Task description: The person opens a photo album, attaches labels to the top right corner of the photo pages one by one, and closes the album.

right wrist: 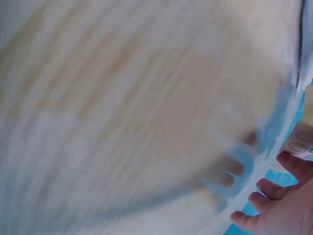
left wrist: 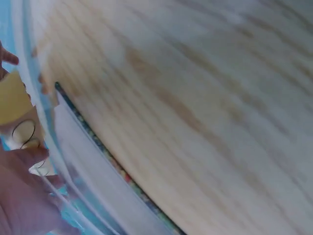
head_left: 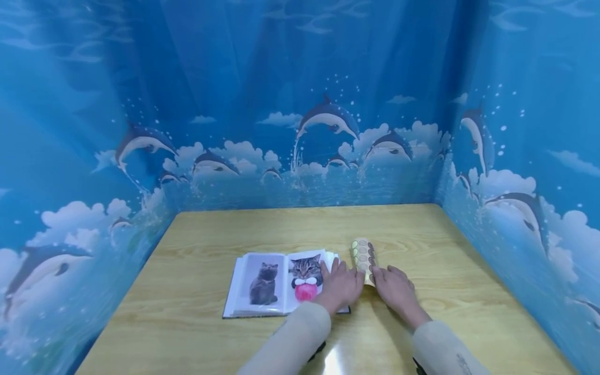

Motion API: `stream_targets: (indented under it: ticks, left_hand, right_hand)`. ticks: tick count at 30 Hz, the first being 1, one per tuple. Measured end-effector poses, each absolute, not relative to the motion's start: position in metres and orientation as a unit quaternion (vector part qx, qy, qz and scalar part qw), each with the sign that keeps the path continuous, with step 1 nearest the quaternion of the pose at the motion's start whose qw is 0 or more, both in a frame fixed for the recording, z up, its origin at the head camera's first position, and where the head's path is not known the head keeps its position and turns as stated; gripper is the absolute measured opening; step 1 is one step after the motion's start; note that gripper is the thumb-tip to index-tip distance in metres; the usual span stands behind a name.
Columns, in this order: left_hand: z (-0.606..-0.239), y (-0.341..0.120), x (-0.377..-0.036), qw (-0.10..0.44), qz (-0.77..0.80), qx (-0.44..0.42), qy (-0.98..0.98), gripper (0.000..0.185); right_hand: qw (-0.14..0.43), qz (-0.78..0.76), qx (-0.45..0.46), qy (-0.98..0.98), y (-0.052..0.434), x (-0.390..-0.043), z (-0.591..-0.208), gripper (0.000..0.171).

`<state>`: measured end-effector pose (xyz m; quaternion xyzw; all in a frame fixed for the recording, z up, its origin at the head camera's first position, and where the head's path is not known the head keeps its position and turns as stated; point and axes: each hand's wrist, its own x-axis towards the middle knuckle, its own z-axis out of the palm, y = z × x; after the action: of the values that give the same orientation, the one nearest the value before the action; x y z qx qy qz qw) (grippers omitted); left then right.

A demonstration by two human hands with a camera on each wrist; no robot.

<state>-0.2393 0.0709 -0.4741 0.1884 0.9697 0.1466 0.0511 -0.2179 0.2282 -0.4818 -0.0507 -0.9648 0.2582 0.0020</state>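
Observation:
A narrow sticker sheet (head_left: 362,255) with rows of round, outlined spots stands tilted up from the table, right of an open photo album (head_left: 264,260). My left hand (head_left: 341,284) pinches the sheet's near left edge with the thumb, its other fingers reaching over the album's right page. At the near right edge my right hand (head_left: 396,290) holds the same sheet by the thumb, the remaining fingers spread outward. The left wrist view catches part of the sheet (left wrist: 22,129) beside the left hand (left wrist: 24,196). In the right wrist view the sheet (right wrist: 301,139) shows at the border.
The album shows a grey cat on its left page and a tabby cat with a pink ball (head_left: 306,292) on the right. Wood-grain table (head_left: 187,333) lies around everything. Blue dolphin-print curtains (head_left: 234,104) enclose the back and both sides.

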Motion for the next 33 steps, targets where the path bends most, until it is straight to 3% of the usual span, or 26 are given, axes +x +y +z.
stream_targets:
  ticks: [3,7,13,26,33]
  left_hand:
    - [-0.468,0.071,-0.242,0.032,0.185,0.181,0.965,0.062]
    - [-0.459,0.071,-0.245,0.008,0.262,0.176,0.949,0.055]
    - [-0.451,0.065,-0.247,0.016,0.439,0.159,0.884,0.045]
    - [-0.452,0.051,-0.250,0.048,0.602,0.080,0.793,0.047]
    - [-0.453,0.046,-0.254,0.074,0.647,0.024,0.758,0.053]
  right_hand:
    - [0.031,0.302,-0.033,-0.952,0.223,-0.221,-0.477,0.059]
    - [0.028,0.416,-0.043,-0.908,0.218,-0.223,-0.468,0.054]
    - [0.011,0.539,-0.085,-0.838,0.215,-0.224,-0.460,0.065]
    - [0.078,0.549,-0.138,-0.821,0.209,-0.223,-0.457,0.062]
    - [0.084,0.560,-0.161,-0.808,0.209,-0.224,-0.456,0.064]
